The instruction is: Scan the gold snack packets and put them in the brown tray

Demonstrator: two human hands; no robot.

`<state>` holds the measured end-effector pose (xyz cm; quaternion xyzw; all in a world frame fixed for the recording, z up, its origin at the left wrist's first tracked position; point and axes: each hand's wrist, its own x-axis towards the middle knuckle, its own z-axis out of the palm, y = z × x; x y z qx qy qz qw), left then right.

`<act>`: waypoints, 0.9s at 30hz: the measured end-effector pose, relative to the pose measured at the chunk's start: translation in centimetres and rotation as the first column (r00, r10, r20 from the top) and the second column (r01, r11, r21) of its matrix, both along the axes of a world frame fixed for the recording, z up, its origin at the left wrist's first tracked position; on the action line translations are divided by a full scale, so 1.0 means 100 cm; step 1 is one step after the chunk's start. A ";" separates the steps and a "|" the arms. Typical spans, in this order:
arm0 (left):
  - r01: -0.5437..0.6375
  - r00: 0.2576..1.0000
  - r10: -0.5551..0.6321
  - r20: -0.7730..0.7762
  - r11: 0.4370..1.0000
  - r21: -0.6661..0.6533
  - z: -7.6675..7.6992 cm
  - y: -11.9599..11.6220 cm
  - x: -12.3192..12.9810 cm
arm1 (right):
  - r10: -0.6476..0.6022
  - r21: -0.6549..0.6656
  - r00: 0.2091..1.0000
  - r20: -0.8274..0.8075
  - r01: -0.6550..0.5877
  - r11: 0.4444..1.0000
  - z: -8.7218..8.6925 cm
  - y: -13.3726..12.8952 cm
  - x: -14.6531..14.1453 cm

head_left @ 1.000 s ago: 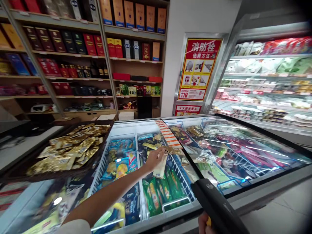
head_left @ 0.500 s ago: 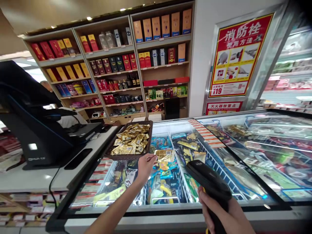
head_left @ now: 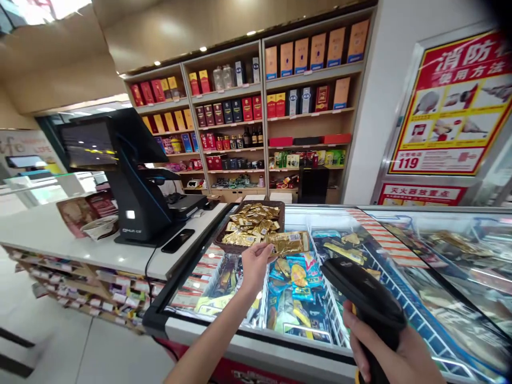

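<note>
My left hand [head_left: 256, 272] reaches out over the open chest freezer and pinches a gold foil packet [head_left: 288, 243] with a white label. That packet sits just in front of the right corner of a dark woven basket [head_left: 250, 226] heaped with similar gold packets. My right hand [head_left: 384, 346] is closed around the handle of a black handheld barcode scanner [head_left: 364, 293], whose head points forward over the freezer.
The freezer [head_left: 296, 314] holds bagged frozen goods in wire bins, with a glass lid [head_left: 452, 277] on the right. To the left stand a white counter [head_left: 52, 229], a black POS terminal [head_left: 138, 202] and a phone [head_left: 178, 240]. Liquor shelves rise behind.
My head has turned left, bringing the counter and terminal into view. My left hand has carried the gold packet from over the freezer bins to the basket's front edge. The scanner has risen into view.
</note>
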<state>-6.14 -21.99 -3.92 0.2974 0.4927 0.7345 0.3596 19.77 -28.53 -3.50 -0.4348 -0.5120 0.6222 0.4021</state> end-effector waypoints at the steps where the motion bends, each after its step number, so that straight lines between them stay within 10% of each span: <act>1: -0.009 1.000 0.009 0.008 1.000 0.001 0.002 -0.002 -0.001 | -0.021 0.012 1.000 -0.002 0.021 1.000 0.004 -0.003 -0.004; 12: -0.101 0.994 0.098 0.043 0.992 0.070 0.015 -0.002 -0.018 | -0.148 0.130 0.988 -0.038 0.151 0.980 0.035 -0.031 -0.024; 27: -0.108 0.985 0.118 0.128 0.991 -0.082 -0.015 -0.008 -0.011 | -0.151 0.078 0.988 0.043 0.147 0.986 0.000 -0.045 -0.013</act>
